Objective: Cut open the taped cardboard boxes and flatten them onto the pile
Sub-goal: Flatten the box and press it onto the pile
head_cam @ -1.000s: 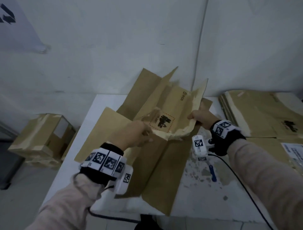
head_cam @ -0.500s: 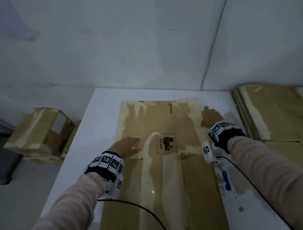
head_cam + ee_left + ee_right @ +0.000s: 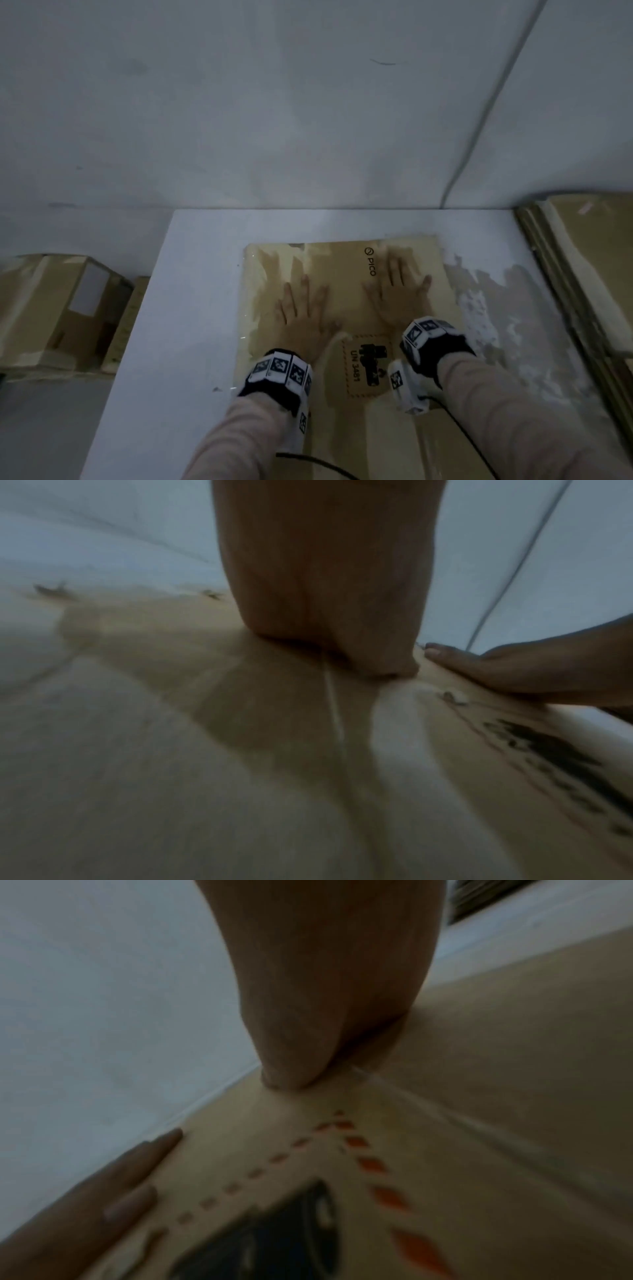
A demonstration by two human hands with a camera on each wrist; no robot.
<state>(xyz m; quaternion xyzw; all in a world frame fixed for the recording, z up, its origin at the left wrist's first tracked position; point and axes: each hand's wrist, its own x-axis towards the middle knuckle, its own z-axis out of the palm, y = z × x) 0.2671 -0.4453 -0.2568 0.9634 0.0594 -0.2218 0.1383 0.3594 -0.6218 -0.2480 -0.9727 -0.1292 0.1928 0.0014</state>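
flattened box (image 3: 342, 425) lies on table (image 3: 191, 274) under both palms. left hand (image 3: 303, 317), right hand (image 3: 399, 294): fingers spread, pressing flat. pile (image 3: 582, 260) right of right hand; transfer pending. taped box (image 3: 58, 305) left of left hand, uncut.

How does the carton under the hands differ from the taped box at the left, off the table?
The carton under the hands lies pressed flat on the white table; the taped box stands assembled, below table level. The left hand and right hand press open palms on the carton; nothing touches the taped box. The carton shows PICO and UN 3481 print; the taped box a pale label. Both are brown cardboard with tape.
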